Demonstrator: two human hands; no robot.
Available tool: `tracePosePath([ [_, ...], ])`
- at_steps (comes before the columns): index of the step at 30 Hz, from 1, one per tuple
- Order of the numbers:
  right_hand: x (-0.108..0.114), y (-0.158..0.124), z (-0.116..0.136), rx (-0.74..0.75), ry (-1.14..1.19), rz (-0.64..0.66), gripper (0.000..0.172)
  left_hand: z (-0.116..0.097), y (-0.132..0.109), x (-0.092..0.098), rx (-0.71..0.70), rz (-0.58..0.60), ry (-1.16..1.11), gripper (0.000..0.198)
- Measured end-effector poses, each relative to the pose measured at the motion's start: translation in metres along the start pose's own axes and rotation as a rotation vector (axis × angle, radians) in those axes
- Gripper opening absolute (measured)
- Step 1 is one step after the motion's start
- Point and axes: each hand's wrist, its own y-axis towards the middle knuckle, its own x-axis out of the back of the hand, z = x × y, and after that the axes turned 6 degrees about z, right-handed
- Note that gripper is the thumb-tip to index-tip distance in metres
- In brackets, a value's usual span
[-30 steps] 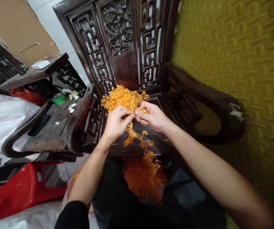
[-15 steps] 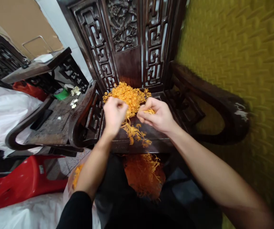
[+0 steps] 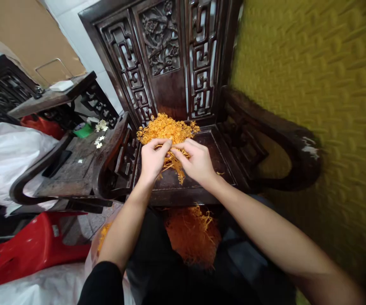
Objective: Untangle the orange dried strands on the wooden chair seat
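Observation:
A heap of small orange plastic-looking flower pieces (image 3: 165, 126) lies on the seat of a dark carved wooden chair (image 3: 206, 178), against its back. In front of the heap, my left hand (image 3: 152, 160) and my right hand (image 3: 196, 160) meet fingertip to fingertip. Both are closed in a pinch on an orange flower piece, mostly hidden by the fingers. Below them an orange branching strand (image 3: 179, 173) hangs or lies over the seat; which, I cannot tell. Lower down, between my legs, is a mass of orange stems (image 3: 194, 237).
Chair armrests rise on both sides, the right one (image 3: 297, 156) near a yellow textured surface (image 3: 313, 63). To the left, another wooden chair holds white flower pieces (image 3: 99, 140), a green tape roll (image 3: 82, 130) and a dark phone-like object (image 3: 56, 164). A red plastic stool (image 3: 36, 241) stands lower left.
My hands were apart and have come together, the right one moving left. The orange strand in front of the heap now shows less and reaches less far to the right.

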Motion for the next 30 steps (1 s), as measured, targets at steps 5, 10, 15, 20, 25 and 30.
tracePosePath([
  [5, 0.013, 0.012, -0.020, -0.317, 0.345, -0.258, 0.032, -0.031, -0.018, 0.008, -0.140, 0.018, 0.134, 0.020],
  [10, 0.034, 0.022, -0.023, -0.426, 0.792, -0.209, 0.044, -0.067, -0.050, 0.018, -0.058, 0.984, 0.310, 0.010],
  [15, 0.036, 0.021, -0.012, -0.430, 0.809, -0.143, 0.043, -0.059, -0.043, 0.022, -0.026, 0.954, 0.384, 0.025],
  [20, 0.023, 0.013, -0.007, -0.384, 0.751, 0.006, 0.038, -0.025, -0.018, 0.004, -0.060, 0.246, 0.189, 0.034],
  [25, 0.003, 0.003, 0.003, -0.382, 0.549, -0.068, 0.036, -0.012, -0.023, -0.018, -0.006, 0.116, -0.106, 0.036],
  [30, 0.015, 0.019, -0.009, -0.501, 0.771, -0.428, 0.025, -0.026, -0.025, -0.004, -0.029, -0.060, -0.219, 0.030],
])
